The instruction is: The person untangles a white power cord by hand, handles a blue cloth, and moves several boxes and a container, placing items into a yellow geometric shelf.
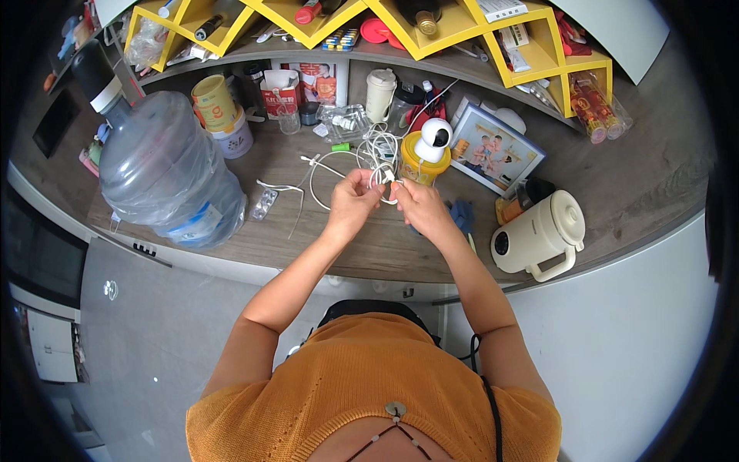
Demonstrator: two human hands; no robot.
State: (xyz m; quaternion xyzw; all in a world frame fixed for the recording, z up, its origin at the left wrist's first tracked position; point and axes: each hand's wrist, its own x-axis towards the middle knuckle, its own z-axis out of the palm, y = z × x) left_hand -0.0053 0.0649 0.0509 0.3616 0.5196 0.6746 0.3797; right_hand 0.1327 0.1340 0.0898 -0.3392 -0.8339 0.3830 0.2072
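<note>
Over the wooden counter, a tangled white cable (379, 143) runs between my two hands. My left hand (356, 203) is closed, its thumb and fingers pinching the cable near a small white piece that may be a plug. Close beside it, my right hand (422, 208) also pinches the cable with its fingertips. One loop lies on the counter left of my left hand, and the bunched coils rise behind both hands. Just beyond my right hand, a white ball-shaped camera (433, 140) stands on a yellow tub (422, 166). A green piece (340, 147) lies behind the loop.
A large water jug (165, 169) with a black-topped pump stands at left, near a blister pack (265, 205). At right are a cream kettle (539, 235) and a framed photo (498, 150). A white tumbler (380, 95) stands behind, below yellow shelves (431, 46).
</note>
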